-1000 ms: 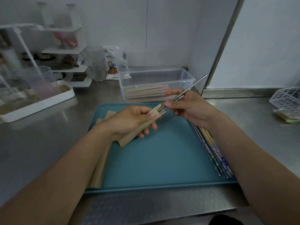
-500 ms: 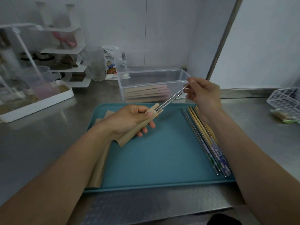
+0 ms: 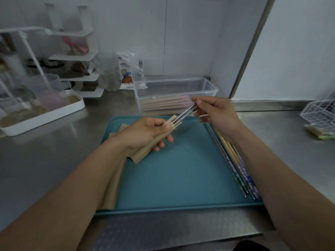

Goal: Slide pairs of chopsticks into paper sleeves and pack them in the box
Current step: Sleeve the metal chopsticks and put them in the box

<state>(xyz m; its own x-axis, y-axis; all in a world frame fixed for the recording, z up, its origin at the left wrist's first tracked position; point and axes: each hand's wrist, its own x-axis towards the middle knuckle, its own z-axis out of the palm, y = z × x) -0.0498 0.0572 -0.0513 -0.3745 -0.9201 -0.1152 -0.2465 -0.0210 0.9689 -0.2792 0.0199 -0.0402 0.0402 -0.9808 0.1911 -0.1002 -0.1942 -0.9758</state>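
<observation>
Two hands over tray [image 3: 177,178], L hand [image 3: 143,133] gripping sleeve [image 3: 154,142], R hand [image 3: 217,113] pinching metal chopsticks [image 3: 184,114]

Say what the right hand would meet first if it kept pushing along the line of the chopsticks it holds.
Probably the sleeve's open mouth and the left hand's thumb gripping it; the right hand pinches the chopsticks' far ends, pointing down-left. Depth is unclear.
</observation>
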